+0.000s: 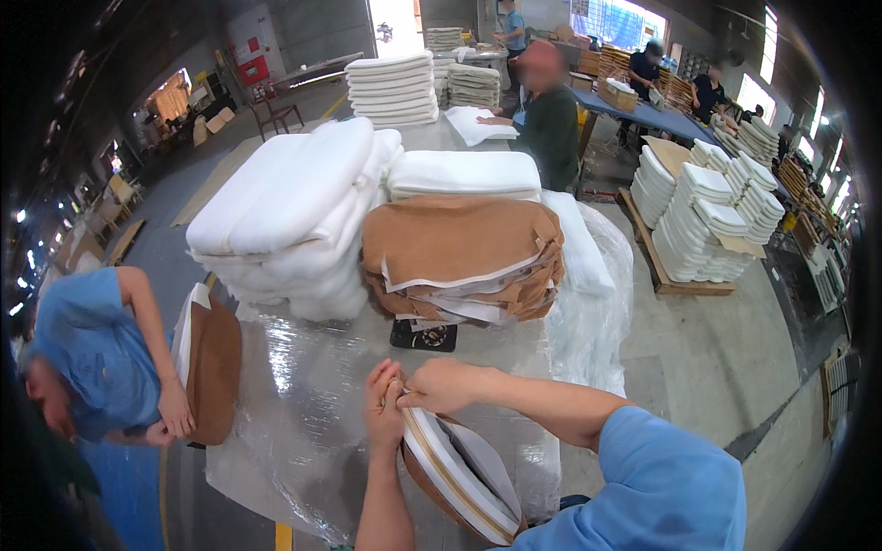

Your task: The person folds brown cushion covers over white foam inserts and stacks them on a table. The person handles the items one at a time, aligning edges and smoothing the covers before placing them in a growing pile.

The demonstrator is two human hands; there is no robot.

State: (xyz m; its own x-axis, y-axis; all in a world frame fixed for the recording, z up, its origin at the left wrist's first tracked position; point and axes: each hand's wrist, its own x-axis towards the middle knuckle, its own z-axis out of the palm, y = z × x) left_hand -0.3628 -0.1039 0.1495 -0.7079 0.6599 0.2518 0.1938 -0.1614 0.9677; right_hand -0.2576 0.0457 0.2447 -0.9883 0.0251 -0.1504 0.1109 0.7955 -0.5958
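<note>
A cushion [452,477] with a brown cover stands on edge against me at the table's near side. A tan strip, which looks like a zipper, runs along its pale edge, and a gap beside it shows a dark inside. My left hand [382,404] is closed on the cushion cover's far corner. Just to its right, my right hand [443,384] is closed on the same corner, its fingers touching the left ones. Exactly what the fingertips pinch is hidden. Beyond my hands lies a flat black object with a light pattern [423,336].
The plastic-covered table [303,395] bears a stack of brown covers [464,239] and piled white padding [285,193]. At left, a person in blue [96,340] handles another brown cushion [216,372]. Another person [548,124] stands at the far end. Stacked white pads [703,207] occupy a right-hand pallet.
</note>
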